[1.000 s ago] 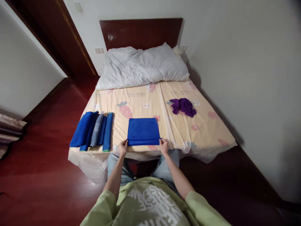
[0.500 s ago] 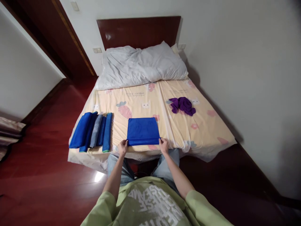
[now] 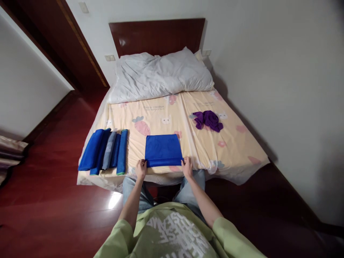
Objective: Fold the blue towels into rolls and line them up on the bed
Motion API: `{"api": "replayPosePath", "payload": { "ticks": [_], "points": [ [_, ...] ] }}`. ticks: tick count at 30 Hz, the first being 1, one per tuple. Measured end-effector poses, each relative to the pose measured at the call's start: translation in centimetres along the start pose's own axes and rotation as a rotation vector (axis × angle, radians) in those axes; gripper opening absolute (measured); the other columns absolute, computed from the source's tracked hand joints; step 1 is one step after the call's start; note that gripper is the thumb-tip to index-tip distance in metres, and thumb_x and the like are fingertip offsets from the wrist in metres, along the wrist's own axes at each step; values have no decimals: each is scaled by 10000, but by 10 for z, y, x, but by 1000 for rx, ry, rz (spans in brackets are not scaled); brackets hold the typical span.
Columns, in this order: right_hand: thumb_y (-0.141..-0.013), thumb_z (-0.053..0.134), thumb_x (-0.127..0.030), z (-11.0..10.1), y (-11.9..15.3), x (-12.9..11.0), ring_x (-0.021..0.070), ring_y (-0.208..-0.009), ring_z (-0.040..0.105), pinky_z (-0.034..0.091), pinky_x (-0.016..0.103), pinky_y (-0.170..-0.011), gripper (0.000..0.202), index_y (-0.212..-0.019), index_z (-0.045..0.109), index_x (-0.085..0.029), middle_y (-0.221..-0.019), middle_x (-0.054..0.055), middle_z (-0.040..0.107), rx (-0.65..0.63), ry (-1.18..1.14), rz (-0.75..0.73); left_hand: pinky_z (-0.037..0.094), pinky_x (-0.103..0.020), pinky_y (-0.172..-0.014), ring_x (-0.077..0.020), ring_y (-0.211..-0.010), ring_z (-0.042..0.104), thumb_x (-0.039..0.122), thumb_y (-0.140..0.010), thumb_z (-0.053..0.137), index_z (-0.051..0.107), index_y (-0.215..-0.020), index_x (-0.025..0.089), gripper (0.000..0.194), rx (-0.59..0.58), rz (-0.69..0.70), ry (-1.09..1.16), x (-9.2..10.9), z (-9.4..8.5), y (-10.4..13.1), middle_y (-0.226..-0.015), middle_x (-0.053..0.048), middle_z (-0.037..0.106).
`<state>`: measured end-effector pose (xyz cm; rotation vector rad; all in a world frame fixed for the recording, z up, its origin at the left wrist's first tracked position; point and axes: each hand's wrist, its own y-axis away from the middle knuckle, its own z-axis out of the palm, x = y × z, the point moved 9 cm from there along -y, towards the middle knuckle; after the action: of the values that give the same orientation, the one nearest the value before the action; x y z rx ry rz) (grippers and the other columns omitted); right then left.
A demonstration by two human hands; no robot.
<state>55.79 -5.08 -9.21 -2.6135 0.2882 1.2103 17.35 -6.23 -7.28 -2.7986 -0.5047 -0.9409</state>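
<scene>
A blue towel (image 3: 163, 147) lies flat on the bed in front of me, its near edge turned over into a narrow band. My left hand (image 3: 141, 169) pinches the left end of that band, and my right hand (image 3: 186, 167) pinches the right end. Left of it, several rolled or folded towels (image 3: 107, 150) in blue and grey lie side by side near the bed's corner. A crumpled purple cloth (image 3: 208, 120) rests on the right side of the bed, apart from both hands.
The bed (image 3: 236, 143) has a yellow sheet printed with carrots and rabbits. A white pillow or quilt (image 3: 163, 77) lies across its far end, against the dark wooden headboard (image 3: 158, 37). Walls stand at the right and behind; dark red floor (image 3: 53, 193) shows at the left.
Both hands keep hold of the towel's near edge. The turned-over band looks slightly wider, and the fingers have shifted a little at its ends. The other cloths have stayed put.
</scene>
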Motion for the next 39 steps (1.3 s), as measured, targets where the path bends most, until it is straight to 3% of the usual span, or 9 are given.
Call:
{"api": "replayPosePath", "payload": {
  "ticks": [4, 7, 10, 13, 16, 25, 31, 36, 39],
  "points": [
    [-971, 386, -217, -4, 9, -19, 270, -1166, 639, 509, 421, -1055, 381, -1181, 697, -149, -1270, 177, 659, -72, 38, -296, 477, -395, -1052, -267, -1232, 584, 224, -955, 506, 693, -1106, 212, 241, -24, 272, -95, 23, -6, 2, -1294, -127, 653],
    [-958, 351, -129, -2, 19, -25, 258, -1250, 607, 462, 422, -1136, 453, -1211, 726, -150, -1331, 136, 668, -209, 64, -460, 412, -411, -1155, -250, -1319, 537, 142, -956, 427, 689, -1179, 198, 348, -225, 467, -79, 35, 5, 9, -1378, -116, 636],
    [-937, 375, -88, -3, 27, -25, 265, -1354, 538, 378, 421, -1208, 481, -1266, 722, -142, -1383, 129, 651, -291, 112, -541, 389, -405, -1199, -234, -1364, 525, 146, -967, 380, 669, -1258, 168, 410, -344, 542, -60, 34, 13, 16, -1408, -118, 631],
    [-955, 401, -125, -8, 30, -24, 273, -1393, 507, 339, 451, -1230, 477, -1337, 685, -149, -1436, 129, 611, -258, 165, -553, 382, -411, -1217, -228, -1409, 497, 235, -983, 405, 626, -1342, 176, 426, -319, 560, -66, 29, 13, 19, -1481, -112, 576],
    [-945, 429, -147, -8, 30, -25, 275, -1392, 512, 379, 490, -1210, 491, -1384, 649, -155, -1454, 123, 594, -220, 198, -567, 371, -422, -1230, -234, -1448, 456, 274, -935, 506, 573, -1420, 205, 494, -311, 574, -90, 26, 17, 22, -1543, -93, 515],
    [-893, 500, -90, 5, 14, -31, 300, -1316, 560, 464, 516, -1135, 514, -1375, 654, -177, -1338, 145, 664, -286, 301, -633, 353, -446, -1230, -273, -1409, 509, 47, -801, 448, 590, -1400, 98, 618, -279, 552, -197, 29, 26, 15, -1505, -159, 539],
    [-820, 478, 1, 14, 7, -40, 288, -1323, 560, 469, 515, -1133, 579, -1323, 687, -195, -1361, 127, 657, -338, 296, -683, 371, -435, -1212, -265, -1395, 526, 14, -795, 400, 617, -1372, 126, 627, -302, 546, -181, 29, 23, 12, -1491, -137, 563],
    [-872, 449, -27, 0, 16, -46, 263, -1310, 587, 452, 529, -1162, 540, -1307, 697, -228, -1365, 84, 667, -350, 198, -740, 353, -438, -1231, -253, -1410, 510, 1, -790, 396, 638, -1355, 157, 634, -308, 557, -160, 29, 12, 17, -1493, -111, 564],
    [-943, 387, -59, -16, 31, -42, 244, -1322, 585, 430, 513, -1193, 518, -1327, 689, -231, -1383, 69, 658, -326, 137, -745, 354, -454, -1236, -242, -1401, 521, 14, -820, 395, 652, -1337, 186, 603, -260, 540, -129, 26, 1, 33, -1475, -96, 585]
  ]
}}
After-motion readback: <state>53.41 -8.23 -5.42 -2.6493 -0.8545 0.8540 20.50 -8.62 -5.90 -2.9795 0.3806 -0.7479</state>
